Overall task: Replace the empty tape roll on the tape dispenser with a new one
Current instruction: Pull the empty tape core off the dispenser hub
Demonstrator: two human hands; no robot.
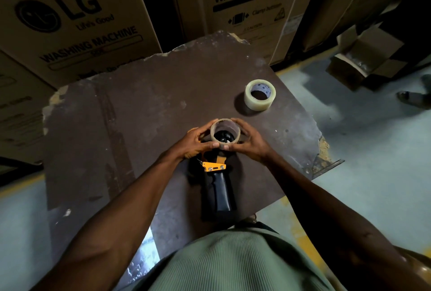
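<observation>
At nine to eleven o'clock, LG washing machine cartons [70, 22] are standing behind the worn brown board [144, 108] that is serving as the work surface. Near the middle of the board, the left hand [194, 142] is cupping the empty cardboard core [225, 133] from its nine o'clock side, fingers curling over the rim and thumb pressing at the near edge. The core is sitting between both hands, its open end facing up toward the camera, with the black hub of the tape dispenser [217, 174] showing inside it. The dispenser is lying flat on the board, its long axis running twelve to six o'clock: head under the hands at twelve, orange bracket just below them, black handle pointing to six toward the person's green ribbed shirt [233, 260]. The right hand [250, 142] is clasping the core from its three o'clock side, fingers wrapping the far rim. At one o'clock from the hands, well apart, the new clear tape roll [260, 95] is resting flat, hole facing up. A folded carton [363, 57] is lying on the floor at two o'clock
</observation>
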